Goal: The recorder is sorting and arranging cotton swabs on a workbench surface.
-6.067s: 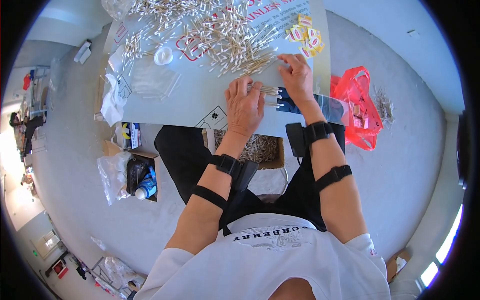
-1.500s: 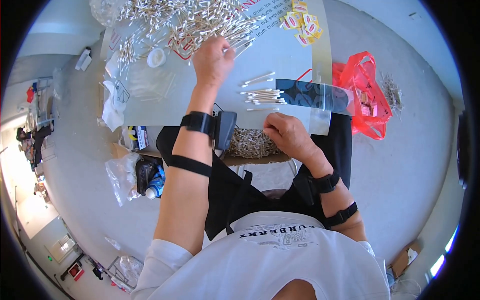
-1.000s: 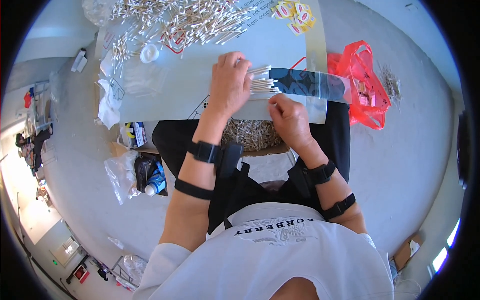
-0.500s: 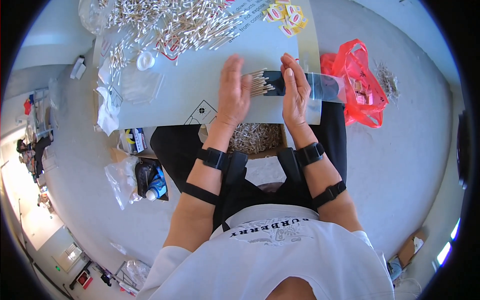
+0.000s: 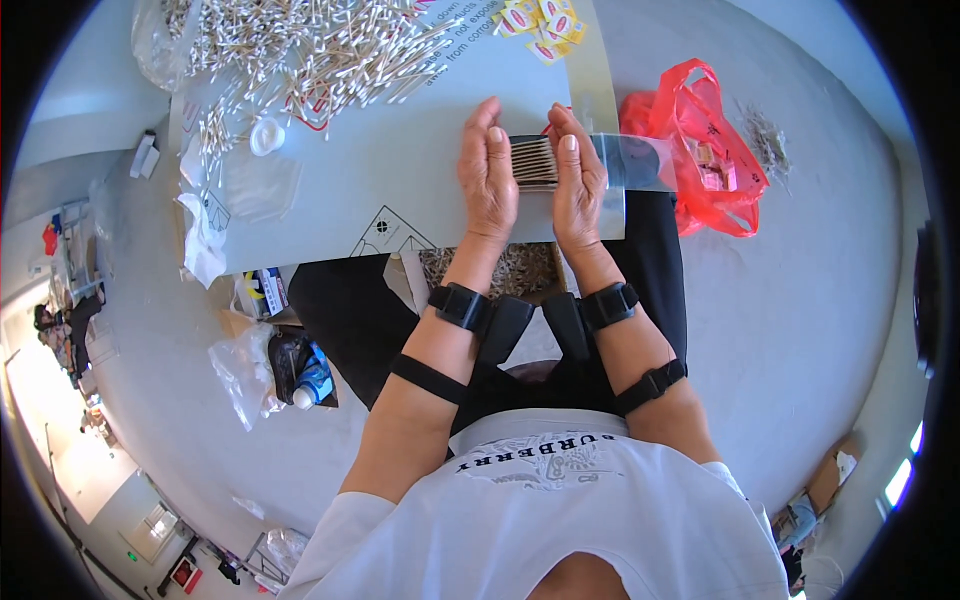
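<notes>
A neat row of cotton swabs (image 5: 534,163) lies side by side between my two hands, over a dark patch on the table. My left hand (image 5: 488,180) is at one end of the swabs, its fingers straight and held together. My right hand (image 5: 579,180) faces it at the other end, upright in the same way. Both hands cup the row between them and hide the swab tips. From beyond my right hand a clear plastic sleeve (image 5: 640,162) sticks out past the table's right edge.
A large heap of loose swabs (image 5: 310,50) covers the table's far left. Nearby are a white round lid (image 5: 266,136) and clear bags (image 5: 262,185). Yellow-and-white packets (image 5: 540,25) lie at the back. A red plastic bag (image 5: 700,150) hangs right; a box of swabs (image 5: 500,268) sits below.
My left hand has moved right, up against the swabs. They were fanned with tips showing and now lie in an even row between both hands. The whole view has shifted slightly.
</notes>
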Available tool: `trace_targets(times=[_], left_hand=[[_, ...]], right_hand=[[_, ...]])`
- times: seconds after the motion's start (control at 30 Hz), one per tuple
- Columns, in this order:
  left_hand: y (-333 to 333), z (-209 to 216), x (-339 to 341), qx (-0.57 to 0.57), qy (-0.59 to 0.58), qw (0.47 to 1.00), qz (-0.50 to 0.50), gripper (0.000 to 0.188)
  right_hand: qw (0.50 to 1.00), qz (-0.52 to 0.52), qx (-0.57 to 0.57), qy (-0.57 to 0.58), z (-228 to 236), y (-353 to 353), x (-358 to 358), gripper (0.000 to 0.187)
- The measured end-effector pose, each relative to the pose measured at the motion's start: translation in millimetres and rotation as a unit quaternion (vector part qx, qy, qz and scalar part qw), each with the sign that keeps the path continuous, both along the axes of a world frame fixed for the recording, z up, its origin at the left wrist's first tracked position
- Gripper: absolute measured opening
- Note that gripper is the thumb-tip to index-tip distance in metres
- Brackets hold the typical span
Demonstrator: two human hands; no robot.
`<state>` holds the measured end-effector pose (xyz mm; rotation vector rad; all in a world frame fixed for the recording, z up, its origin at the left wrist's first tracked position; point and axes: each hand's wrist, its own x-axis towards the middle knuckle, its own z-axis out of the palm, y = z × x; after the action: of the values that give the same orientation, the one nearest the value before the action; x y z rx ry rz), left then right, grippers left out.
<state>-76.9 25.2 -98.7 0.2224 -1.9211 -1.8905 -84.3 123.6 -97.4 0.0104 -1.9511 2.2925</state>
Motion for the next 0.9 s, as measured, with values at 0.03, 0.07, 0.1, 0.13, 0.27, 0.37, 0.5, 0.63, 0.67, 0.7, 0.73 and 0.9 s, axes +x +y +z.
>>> trace_targets(times=[0.03, 0.07, 0.1, 0.13, 0.27, 0.37, 0.5, 0.63, 0.67, 0.7, 0.73, 0.9], left_hand=[[6.5, 0.4, -2.1, -0.002, -0.005, 1.0, -0.013, 0.044], [12.4, 0.9, -4.9, -0.006, -0.003, 1.0, -0.013, 0.043], [16.2, 1.5, -6.5, -0.004, -0.003, 1.0, -0.016, 0.043], [19.7, 1.9, -8.1, 0.001, -0.003, 1.0, -0.011, 0.042], [28.8, 2.7, -14.1, 0.036, 0.006, 0.999, -0.001, 0.039], [26.4, 2.2, -16.4, 0.082, 0.015, 0.996, -0.031, 0.035], [7.9, 3.1, -5.4, 0.128, 0.027, 0.991, -0.038, 0.034], [-4.6, 12.4, 17.3, -0.242, -0.02, 0.968, -0.065, 0.049], [-1.1, 17.4, 24.1, -0.401, -0.058, 0.91, -0.087, 0.055], [2.5, 21.9, 30.6, -0.548, -0.092, 0.825, -0.106, 0.063], [3.6, 24.0, 37.7, -0.55, -0.093, 0.823, -0.106, 0.063], [7.0, 17.9, 62.3, -0.572, -0.149, 0.786, -0.18, 0.088]], right_hand=[[1.0, -0.016, 0.019, 0.004, 0.3, 5.8, -0.9, 0.041], [1.0, -0.019, 0.021, 0.005, 0.2, 9.7, -1.4, 0.041], [0.999, -0.022, 0.023, 0.002, 0.2, 13.3, -1.8, 0.041], [0.999, -0.025, 0.026, 0.0, 0.5, 16.6, -2.3, 0.041], [0.999, -0.029, 0.026, -0.008, 1.3, 22.8, -2.9, 0.04], [0.999, -0.043, 0.01, -0.014, 0.0, 26.3, -7.6, 0.039], [0.999, -0.043, 0.013, 0.003, -2.6, 26.6, -8.7, 0.039], [0.999, -0.038, -0.015, -0.007, -1.4, 26.4, -9.1, 0.04], [0.999, -0.04, -0.022, -0.007, -2.1, 27.6, -9.1, 0.041], [0.999, -0.043, -0.021, -0.008, -2.7, 29.5, -8.8, 0.041], [0.999, -0.041, -0.022, -0.008, -2.2, 29.3, -9.0, 0.041], [0.998, -0.035, -0.047, -0.013, -0.5, 26.3, -8.8, 0.04]])
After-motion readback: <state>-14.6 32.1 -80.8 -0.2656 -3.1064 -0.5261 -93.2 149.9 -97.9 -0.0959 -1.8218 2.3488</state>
